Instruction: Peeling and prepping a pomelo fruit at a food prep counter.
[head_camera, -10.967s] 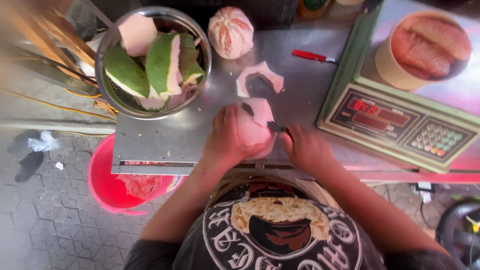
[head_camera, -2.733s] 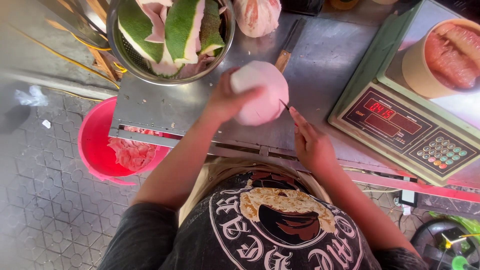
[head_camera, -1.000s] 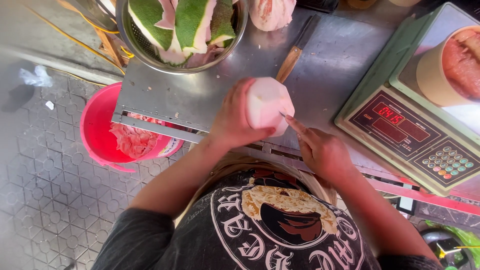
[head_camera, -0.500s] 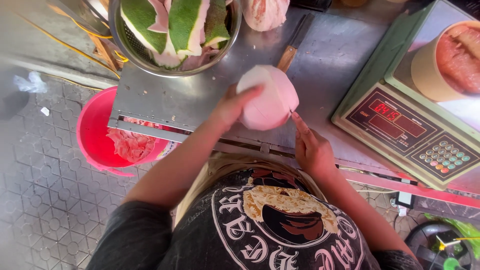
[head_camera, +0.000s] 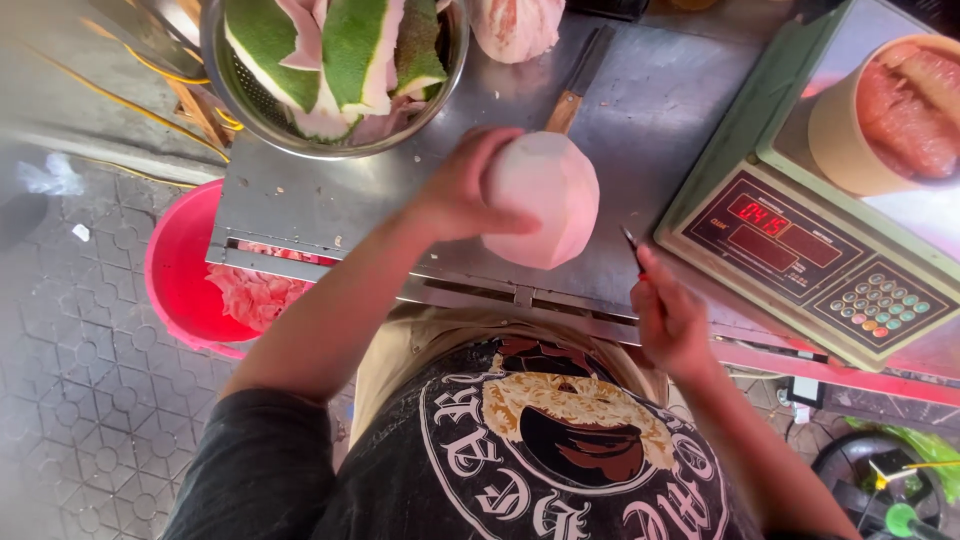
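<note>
My right hand (head_camera: 672, 322) has just drawn its small knife (head_camera: 632, 243) away from the peeled pomelo (head_camera: 545, 200), which my left hand (head_camera: 462, 190) fingers still grip above the counter (head_camera: 640, 120), so this cut seems finished.

The person is wearing a dark grey, short-sleeved T-shirt (head_camera: 560, 470), with the left sleeve (head_camera: 255, 465) ending above the elbow. A large round print is covering the chest: pale, ornate lettering is running around a ring, and inside it a tan, speckled shape is sitting over a dark patch with a reddish-brown mark. Both forearms are showing bare, and the left hand (head_camera: 465, 190) and right hand (head_camera: 670, 320) appear to be wearing no gloves or rings, though the fingers are partly hidden.
</note>
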